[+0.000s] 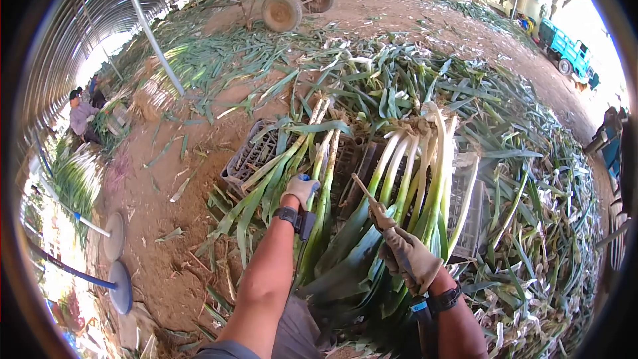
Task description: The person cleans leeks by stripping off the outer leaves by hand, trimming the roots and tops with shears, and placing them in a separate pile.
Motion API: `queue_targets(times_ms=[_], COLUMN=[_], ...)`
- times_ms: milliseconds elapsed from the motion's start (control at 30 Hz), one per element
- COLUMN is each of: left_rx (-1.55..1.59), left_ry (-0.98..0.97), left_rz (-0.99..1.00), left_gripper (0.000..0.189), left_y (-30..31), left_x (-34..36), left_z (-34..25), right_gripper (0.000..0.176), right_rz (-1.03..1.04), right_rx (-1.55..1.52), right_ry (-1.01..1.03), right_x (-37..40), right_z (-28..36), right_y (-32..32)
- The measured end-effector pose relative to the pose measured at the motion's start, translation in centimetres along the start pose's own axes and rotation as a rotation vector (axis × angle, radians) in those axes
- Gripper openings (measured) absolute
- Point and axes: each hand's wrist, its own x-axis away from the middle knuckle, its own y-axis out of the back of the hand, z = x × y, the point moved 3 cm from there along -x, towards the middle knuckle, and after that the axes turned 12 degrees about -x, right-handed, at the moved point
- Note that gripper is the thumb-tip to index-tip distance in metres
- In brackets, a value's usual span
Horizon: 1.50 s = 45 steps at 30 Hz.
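My left hand (301, 190), in a pale glove with blue at the fingers, closes round the green stalks of a leek (325, 183). Its fingertips are partly hidden. My right hand (413, 258), also gloved, grips a narrow tan, blade-like tool (364, 191) whose tip points up and left; I cannot make out its exact kind. Beside and behind that hand lies a bunch of thick leeks (435, 173) with white shanks, their roots pointing away from me. The leeks rest across plastic crates, a grey one (229, 183) at the left and another (473, 209) at the right.
Cut leaves (531, 179) lie heaped at the right and behind the crates. A two-wheeled cart (282, 12) stands farther back. A metal pole (151, 33) rises at the left. Round discs (120, 286) stand at lower left. Other people (83, 116) sit farther off; a blue vehicle (563, 46) is parked right.
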Motion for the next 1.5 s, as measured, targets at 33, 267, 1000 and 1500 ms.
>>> queue_targets(times_ms=[33, 267, 1000, 1500], left_rx=[0.126, 0.334, -0.285, -0.387], left_ry=[-0.032, -0.301, -0.423, -0.363], left_rz=[-0.019, -0.159, -0.115, 0.031], left_gripper=[0.026, 0.024, 0.065, 0.062], left_y=[0.3, 2.6, -6.7, -7.0], left_x=[-0.4, 6.9, 9.1, 8.2], left_z=[0.5, -6.4, -10.3, -10.6], right_gripper=[0.065, 0.064, 0.067, 0.056], right_rz=[0.015, -0.003, -0.069, -0.094], right_rx=[0.006, -0.07, 0.02, 0.297], right_ry=[0.014, 0.086, 0.029, 0.223], right_x=[-0.3, 0.0, 5.1, 0.4], right_z=[-0.3, -0.4, -1.6, -3.9], right_y=[0.4, 0.9, 1.6, 2.6])
